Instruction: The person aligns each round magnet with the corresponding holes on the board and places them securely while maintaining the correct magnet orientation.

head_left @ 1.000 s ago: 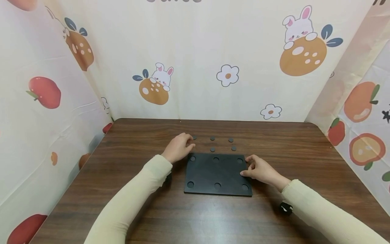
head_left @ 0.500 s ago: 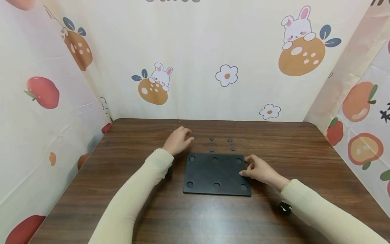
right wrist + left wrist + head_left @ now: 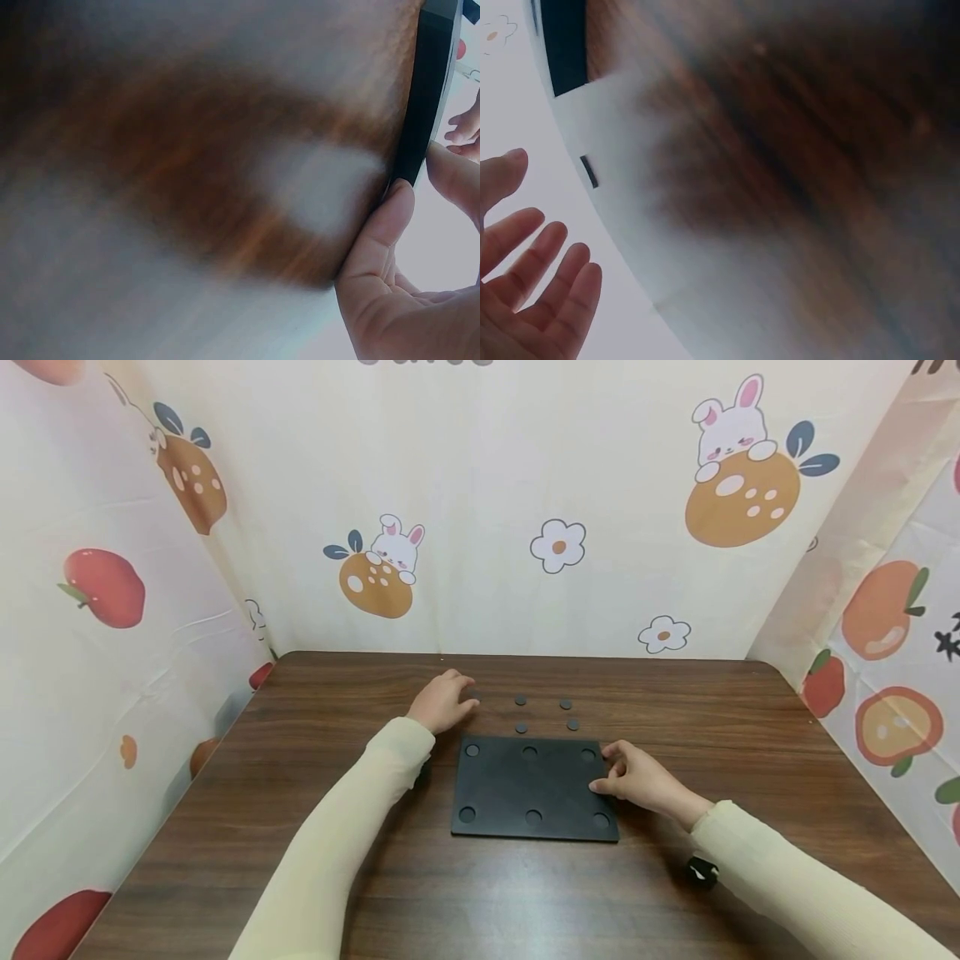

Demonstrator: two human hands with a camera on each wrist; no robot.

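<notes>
My left hand (image 3: 442, 702) reaches over the back left of the table, thumb and fingers apart. In the left wrist view, a small dark disc (image 3: 589, 172) lies on the table in front of those fingers, with nothing held between them. A flat black rectangular board (image 3: 534, 789) with several round recesses lies in front of it. At the board's right edge, my right hand (image 3: 643, 777) holds on with thumb and curled fingers, the index at the far corner. The right wrist view shows a fingertip (image 3: 401, 196) against the board's dark side (image 3: 426, 97).
Beyond the board, more small dark discs sit on the brown wooden table (image 3: 525, 893), among them one disc (image 3: 521, 701) at the back and another disc (image 3: 573, 725) to the right. A printed curtain (image 3: 480, 585) hangs round the table's back and sides.
My left hand has shifted slightly farther back and right around the back left disc, its fingers spreading. The right hand and the board stay in place.
</notes>
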